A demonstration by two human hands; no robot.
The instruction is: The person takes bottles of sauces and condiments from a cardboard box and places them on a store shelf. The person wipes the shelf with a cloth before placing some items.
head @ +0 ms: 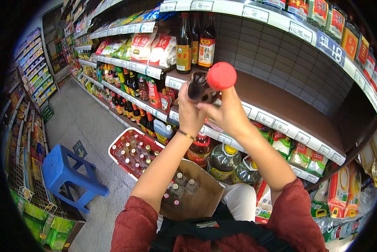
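My left hand (191, 110) and my right hand (228, 111) are raised before the middle shelf, gripping a dark, glossy bottle (198, 89) from both sides. Its broad red cap (222, 75) faces up towards me, and my right hand is just beneath it. Fingers and blur hide much of the bottle's body. Behind it on the shelf board (279, 100) stand dark glass bottles with red caps; one cooking wine bottle (207, 44) has a red and white label. Plastic seasoning bags (163, 47) lie to their left.
Below me, an open cardboard carton (204, 201) holds several clear bottles. A red and white basket (116, 154) full of small bottles adjoins it. A blue plastic stool (62, 167) stands in the aisle at left. Large jugs (223, 160) line the bottom shelf. An upper shelf edge (270, 15) overhangs.
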